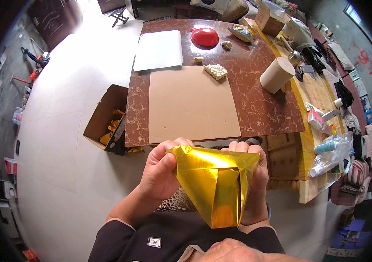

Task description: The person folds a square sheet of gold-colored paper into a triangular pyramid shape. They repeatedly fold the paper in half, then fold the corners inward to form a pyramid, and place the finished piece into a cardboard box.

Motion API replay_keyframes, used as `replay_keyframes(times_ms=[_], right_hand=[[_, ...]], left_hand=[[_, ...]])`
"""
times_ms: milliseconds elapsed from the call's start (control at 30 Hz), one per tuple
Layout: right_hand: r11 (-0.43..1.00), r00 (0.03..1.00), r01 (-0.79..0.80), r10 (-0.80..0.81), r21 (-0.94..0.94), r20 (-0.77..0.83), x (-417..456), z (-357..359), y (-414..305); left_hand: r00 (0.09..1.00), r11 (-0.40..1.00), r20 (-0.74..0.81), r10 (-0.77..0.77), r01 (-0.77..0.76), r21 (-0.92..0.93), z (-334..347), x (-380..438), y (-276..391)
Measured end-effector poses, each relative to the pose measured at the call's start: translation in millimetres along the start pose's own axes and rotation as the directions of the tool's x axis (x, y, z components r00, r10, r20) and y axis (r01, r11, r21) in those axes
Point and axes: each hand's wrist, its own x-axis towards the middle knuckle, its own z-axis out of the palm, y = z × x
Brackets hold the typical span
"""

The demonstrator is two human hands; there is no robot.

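Observation:
A folded piece of shiny gold foil paper (217, 183) is held up over the lap, wide at its upper edge and narrower below. My left hand (163, 170) pinches its upper left corner between thumb and fingers. On the other side my right hand (254, 167) grips the upper right corner, partly hidden behind the foil. Beyond the hands, a flat cardboard sheet (192, 104) lies on the marbled red-brown table (264, 114). A pale textured block (216, 71) rests on the sheet's far right corner.
White paper sheets (158, 49), a red lidded dish (205, 36), an opened packet (242, 33) and a paper roll (277, 75) sit on the table. Left of it, a cardboard box (105, 121) holds folded gold pieces. A cluttered wooden bench (307, 131) runs along the right.

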Motion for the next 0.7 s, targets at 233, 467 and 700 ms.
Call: replay_keyframes(times_ms=[233, 467, 700], right_hand=[[0.869, 0.989, 0.011, -0.082, -0.494, -0.122, 1.5, 3.7, -21.2], [-0.441, 0.924, 0.315, -0.060, -0.840, 0.378, 13.2, 10.4, -15.0], [-0.588, 0.888, 0.386, 0.029, -0.710, 0.459, 3.1, 3.5, -5.2]], left_hand=[[0.907, 0.972, -0.387, 0.166, -0.084, 0.219, -25.6, 9.8, -3.9], [0.960, 0.579, -0.276, -0.048, 0.252, 0.775, -14.3, -6.6, -17.5], [0.938, 0.644, -0.340, -0.069, 0.302, 0.703, -12.9, 0.4, -37.9]])
